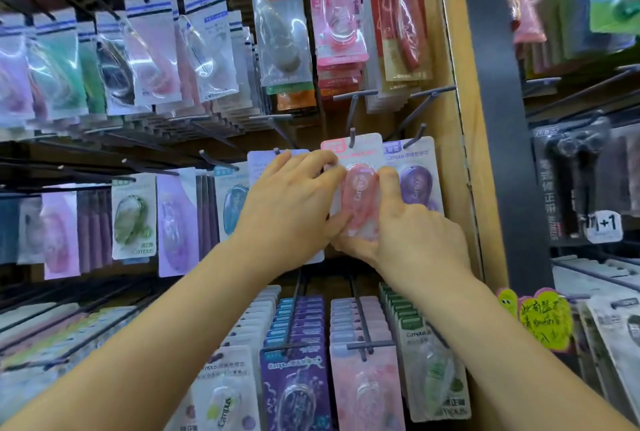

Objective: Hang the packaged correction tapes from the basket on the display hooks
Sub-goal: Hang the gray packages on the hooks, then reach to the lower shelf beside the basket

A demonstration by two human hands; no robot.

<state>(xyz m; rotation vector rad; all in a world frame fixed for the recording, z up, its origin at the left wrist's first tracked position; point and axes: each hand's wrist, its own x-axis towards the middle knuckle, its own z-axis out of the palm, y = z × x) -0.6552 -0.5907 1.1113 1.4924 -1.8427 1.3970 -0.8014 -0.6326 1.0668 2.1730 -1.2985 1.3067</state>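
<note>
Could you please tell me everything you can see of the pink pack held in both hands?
The pink pack is a pale card with a pink header and a clear blister over a pink oval dispenser marked Campus. It sits upright, a grey hook poking through its top, beside a purple pack. The left hand grips its left edge; the right hand holds its lower right.

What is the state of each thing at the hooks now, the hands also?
pink correction tape package: on the tip of a hook, held by both hands
left hand: grips the package's left edge
right hand: grips its lower right part
purple correction tape package: hangs on the neighbouring hook
</note>
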